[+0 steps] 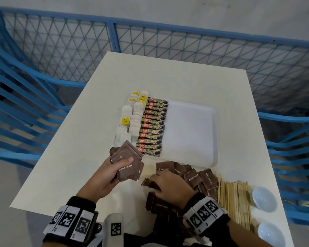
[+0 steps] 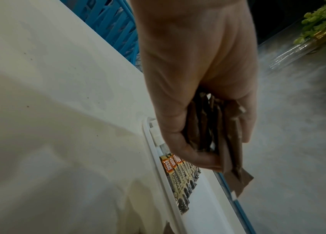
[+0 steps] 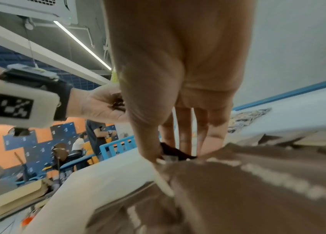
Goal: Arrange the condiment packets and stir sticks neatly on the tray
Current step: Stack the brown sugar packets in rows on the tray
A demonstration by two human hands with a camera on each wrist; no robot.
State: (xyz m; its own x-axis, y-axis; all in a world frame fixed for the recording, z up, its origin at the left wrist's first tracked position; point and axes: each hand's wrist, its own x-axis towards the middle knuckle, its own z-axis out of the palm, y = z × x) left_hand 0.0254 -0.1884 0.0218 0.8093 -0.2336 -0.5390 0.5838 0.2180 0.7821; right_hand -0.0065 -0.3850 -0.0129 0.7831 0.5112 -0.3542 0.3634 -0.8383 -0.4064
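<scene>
My left hand (image 1: 114,169) grips a fanned bundle of brown sugar packets (image 1: 130,166) just above the tray's near left corner; the left wrist view shows the bundle (image 2: 228,142) clamped between thumb and fingers. My right hand (image 1: 161,180) is down on the loose pile of brown sugar packets (image 1: 198,177) in front of the tray, and its thumb and fingers pinch one dark packet (image 3: 176,152). The white tray (image 1: 191,132) holds a neat row of coffee granule sticks (image 1: 152,127) and tea bags (image 1: 130,118) along its left side. Wooden stir sticks (image 1: 235,202) lie right of the pile.
Two small white bowls (image 1: 264,198) (image 1: 270,234) stand at the table's near right corner. The white table (image 1: 70,157) is ringed by blue railings and chairs (image 1: 25,104). The tray's right part is bare.
</scene>
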